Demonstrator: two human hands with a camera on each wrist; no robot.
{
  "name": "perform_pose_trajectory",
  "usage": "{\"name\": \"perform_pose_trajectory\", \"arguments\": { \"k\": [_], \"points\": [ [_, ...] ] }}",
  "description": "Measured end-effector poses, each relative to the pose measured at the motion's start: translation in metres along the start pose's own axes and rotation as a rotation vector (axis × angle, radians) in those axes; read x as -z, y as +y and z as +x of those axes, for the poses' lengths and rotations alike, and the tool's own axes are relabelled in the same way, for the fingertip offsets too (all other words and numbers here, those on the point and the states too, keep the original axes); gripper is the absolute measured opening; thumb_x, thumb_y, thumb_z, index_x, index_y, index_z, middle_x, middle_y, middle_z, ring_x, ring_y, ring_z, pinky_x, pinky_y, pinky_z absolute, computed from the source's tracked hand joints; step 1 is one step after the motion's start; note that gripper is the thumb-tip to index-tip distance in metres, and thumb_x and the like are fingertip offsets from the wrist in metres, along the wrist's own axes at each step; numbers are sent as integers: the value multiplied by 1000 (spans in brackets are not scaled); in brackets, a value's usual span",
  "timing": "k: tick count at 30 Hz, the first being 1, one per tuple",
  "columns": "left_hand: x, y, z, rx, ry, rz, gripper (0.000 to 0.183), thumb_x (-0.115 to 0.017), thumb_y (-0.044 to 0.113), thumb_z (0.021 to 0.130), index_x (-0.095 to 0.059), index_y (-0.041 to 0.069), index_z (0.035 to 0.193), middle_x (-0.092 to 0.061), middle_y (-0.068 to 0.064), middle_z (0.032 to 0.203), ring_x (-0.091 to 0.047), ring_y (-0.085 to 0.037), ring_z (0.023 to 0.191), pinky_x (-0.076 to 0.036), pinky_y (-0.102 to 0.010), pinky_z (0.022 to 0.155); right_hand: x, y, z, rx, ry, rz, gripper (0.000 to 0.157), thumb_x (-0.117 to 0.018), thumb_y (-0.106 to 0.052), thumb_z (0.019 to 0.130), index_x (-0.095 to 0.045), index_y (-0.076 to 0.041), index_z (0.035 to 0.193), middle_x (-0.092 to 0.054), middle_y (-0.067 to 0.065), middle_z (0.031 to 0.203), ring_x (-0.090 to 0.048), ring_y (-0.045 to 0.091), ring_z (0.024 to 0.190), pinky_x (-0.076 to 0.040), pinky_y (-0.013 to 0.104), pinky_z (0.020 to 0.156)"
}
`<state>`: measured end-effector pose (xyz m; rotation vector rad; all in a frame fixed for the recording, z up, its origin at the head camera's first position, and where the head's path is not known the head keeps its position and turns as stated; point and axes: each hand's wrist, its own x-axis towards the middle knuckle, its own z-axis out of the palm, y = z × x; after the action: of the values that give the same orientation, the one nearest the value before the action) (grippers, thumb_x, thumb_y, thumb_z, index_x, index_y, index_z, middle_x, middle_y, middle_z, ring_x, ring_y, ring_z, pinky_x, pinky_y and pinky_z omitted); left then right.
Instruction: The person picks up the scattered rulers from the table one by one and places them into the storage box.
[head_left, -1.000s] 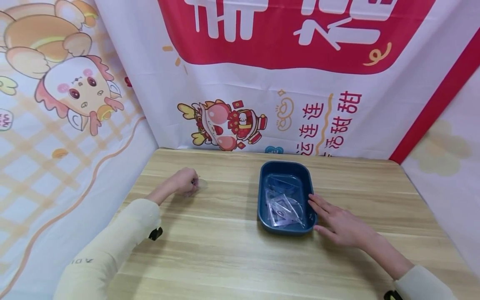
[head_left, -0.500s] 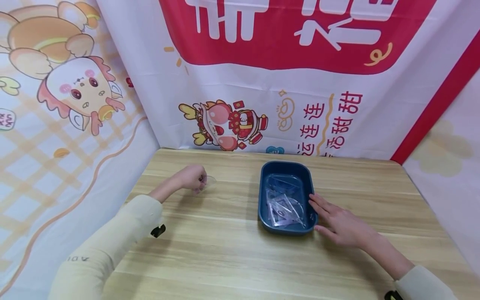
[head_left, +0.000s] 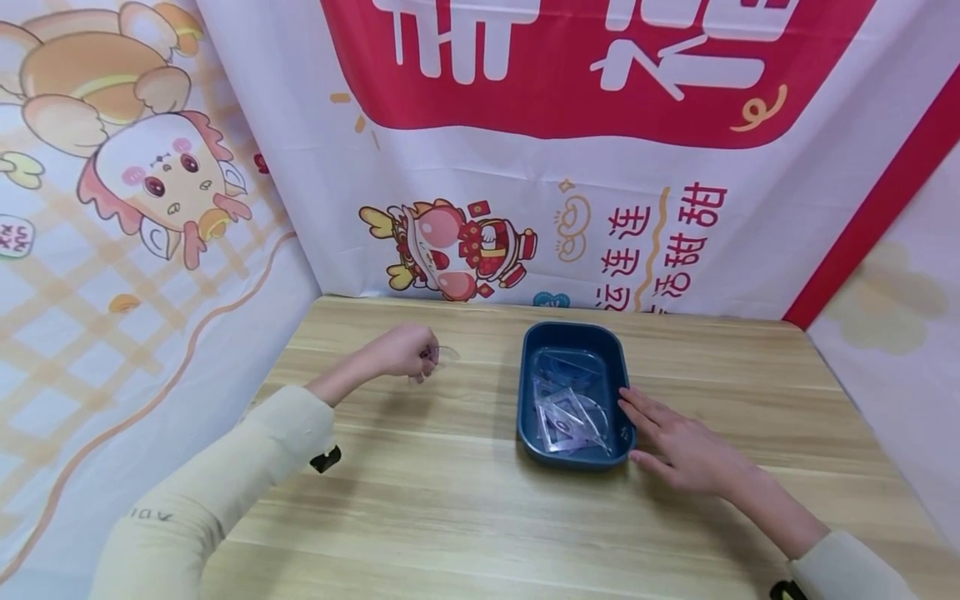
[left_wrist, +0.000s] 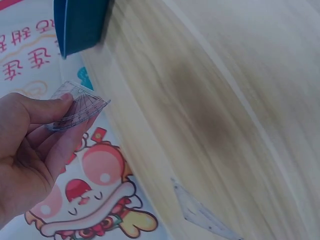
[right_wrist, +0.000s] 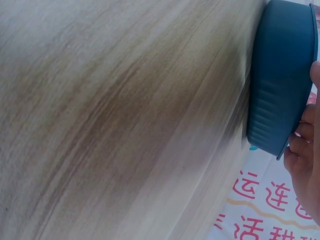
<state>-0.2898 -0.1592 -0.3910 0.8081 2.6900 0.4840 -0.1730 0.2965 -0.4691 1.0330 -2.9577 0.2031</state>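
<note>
My left hand (head_left: 405, 348) pinches a clear protractor (left_wrist: 79, 106) between thumb and fingers, held up over the table left of the box. In the left wrist view its printed degree lines face the camera. My right hand (head_left: 678, 446) lies against the right side of the dark blue box (head_left: 531, 346), fingertips at the rim and thumb near the front corner. Inside the box lie clear plastic drawing pieces, among them a set square (head_left: 558, 425), overlapping one another. The right wrist view shows the box's outer wall (right_wrist: 280, 75) and my fingers (right_wrist: 302, 132) along its rim.
Another clear triangular set square (left_wrist: 200, 215) lies on the wooden table (head_left: 465, 517) in the left wrist view. Behind the table hangs a printed cloth (head_left: 450, 158), and a second patterned cloth (head_left: 247, 333) borders the left side.
My left hand has moved right and slightly toward the back, carrying the protractor closer to the box. The right hand and the box have stayed put.
</note>
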Motion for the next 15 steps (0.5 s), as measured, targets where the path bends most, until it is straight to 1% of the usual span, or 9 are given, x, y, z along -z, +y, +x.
{"name": "perform_pose_trajectory", "arguments": {
  "k": [3, 7, 10, 13, 15],
  "points": [
    [1, 7, 2, 5, -15, -21, 13, -67, -3, 87, -69, 5, 78, -70, -6, 72, -68, -12, 61, -56, -22, 59, -1, 0, -1, 4, 3, -3, 76, -47, -58, 99, -35, -8, 154, -26, 9, 165, -34, 30, 149, -43, 51, 111],
    [3, 17, 4, 9, -33, -74, 13, -62, -2, 92, -68, 2, 81, -70, -8, 75, -69, -13, 64, -58, -22, 59, -2, 0, -1, 13, 15, -14, 75, -49, -55, 99, -34, -7, 154, -26, 11, 165, -34, 31, 148, -43, 51, 111],
    [5, 25, 6, 3, -36, -114, 16, -56, -2, 95, -68, -2, 85, -71, -10, 78, -69, -13, 66, -59, -25, 60, -1, 0, 0, 17, 21, -20, 74, -51, -52, 99, -33, -6, 155, -26, 12, 165, -33, 32, 148, -41, 51, 113],
    [7, 35, 9, -11, -38, -127, 18, -53, -2, 97, -68, -3, 86, -72, -11, 78, -70, -14, 66, -61, -29, 62, 1, -1, 1, 13, 16, -24, 74, -52, -52, 99, -33, -6, 155, -26, 12, 165, -33, 32, 148, -38, 51, 115],
    [9, 43, 11, -23, -46, -133, 19, -52, -1, 97, -68, -3, 87, -72, -11, 79, -70, -15, 66, -61, -30, 63, 2, -2, 1, 8, 11, -31, 75, -51, -52, 99, -32, -7, 155, -26, 12, 165, -33, 31, 149, -37, 51, 116]
  ]
}}
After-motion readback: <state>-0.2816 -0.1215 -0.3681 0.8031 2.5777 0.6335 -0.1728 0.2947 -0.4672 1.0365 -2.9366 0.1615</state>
